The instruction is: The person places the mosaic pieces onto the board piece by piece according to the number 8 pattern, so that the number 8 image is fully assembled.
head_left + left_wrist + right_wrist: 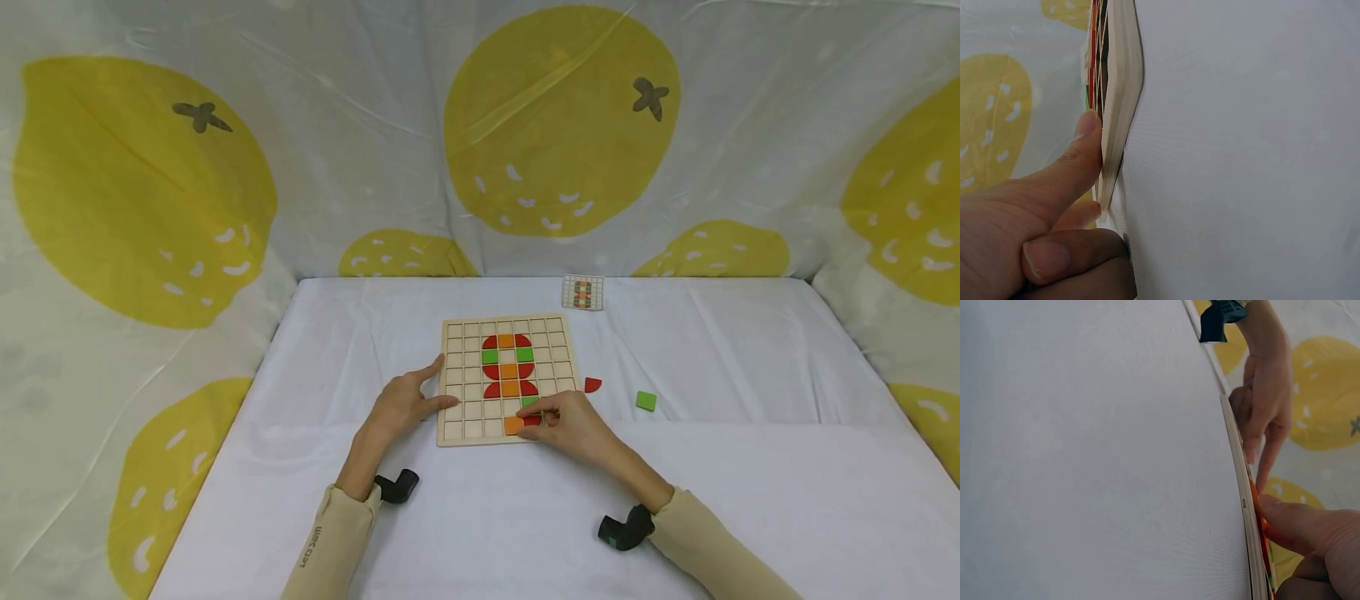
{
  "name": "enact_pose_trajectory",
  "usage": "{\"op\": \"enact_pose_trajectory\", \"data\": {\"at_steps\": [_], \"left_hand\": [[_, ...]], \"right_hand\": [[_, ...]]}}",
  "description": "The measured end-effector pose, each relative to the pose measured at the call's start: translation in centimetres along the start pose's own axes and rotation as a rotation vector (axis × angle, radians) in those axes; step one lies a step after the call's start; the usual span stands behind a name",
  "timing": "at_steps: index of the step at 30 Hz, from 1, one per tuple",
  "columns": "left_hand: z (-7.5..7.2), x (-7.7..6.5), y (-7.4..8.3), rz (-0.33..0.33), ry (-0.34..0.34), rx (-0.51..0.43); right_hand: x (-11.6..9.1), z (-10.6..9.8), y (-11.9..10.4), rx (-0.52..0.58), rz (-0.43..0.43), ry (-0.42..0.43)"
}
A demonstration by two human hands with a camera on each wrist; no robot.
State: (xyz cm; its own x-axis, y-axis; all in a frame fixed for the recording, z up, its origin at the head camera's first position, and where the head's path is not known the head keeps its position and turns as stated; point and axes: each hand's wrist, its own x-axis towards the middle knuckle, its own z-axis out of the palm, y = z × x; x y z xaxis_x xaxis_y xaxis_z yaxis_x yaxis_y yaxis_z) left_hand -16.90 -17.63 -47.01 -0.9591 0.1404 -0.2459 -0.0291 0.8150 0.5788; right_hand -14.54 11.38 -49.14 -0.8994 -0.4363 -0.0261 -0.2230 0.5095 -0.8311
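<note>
A wooden grid board (pixel 463 414) lies on the white cloth, with red, orange and green tiles forming a figure in its cells. My left hand (pixel 401 404) is at the board's left side, thumb (pixel 1088 134) lying over the rim and index finger along the edge. Thumb and index finger of my right hand (pixel 566 423) pinch an orange square tile (pixel 513 426) at a front-row cell. Just right of it sits a red rounded tile (pixel 532 421), partly covered by the fingers. Behind that is a green square tile (pixel 530 402).
A small pattern card (pixel 582 293) showing a similar figure lies behind the board. To the board's right are a loose red quarter-round tile (pixel 593 385) and a loose green square tile (pixel 646 401). Lemon-print cloth (pixel 360 167) hangs around the table.
</note>
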Motion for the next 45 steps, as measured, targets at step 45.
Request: {"op": "enact_pose_trajectory", "data": {"at_steps": [45], "left_hand": [[-0.1,-0.2,0.0,-0.015,-0.007,0.011]], "right_hand": [[-1.6,-11.0,5.3,-0.109,0.135,0.127]]}}
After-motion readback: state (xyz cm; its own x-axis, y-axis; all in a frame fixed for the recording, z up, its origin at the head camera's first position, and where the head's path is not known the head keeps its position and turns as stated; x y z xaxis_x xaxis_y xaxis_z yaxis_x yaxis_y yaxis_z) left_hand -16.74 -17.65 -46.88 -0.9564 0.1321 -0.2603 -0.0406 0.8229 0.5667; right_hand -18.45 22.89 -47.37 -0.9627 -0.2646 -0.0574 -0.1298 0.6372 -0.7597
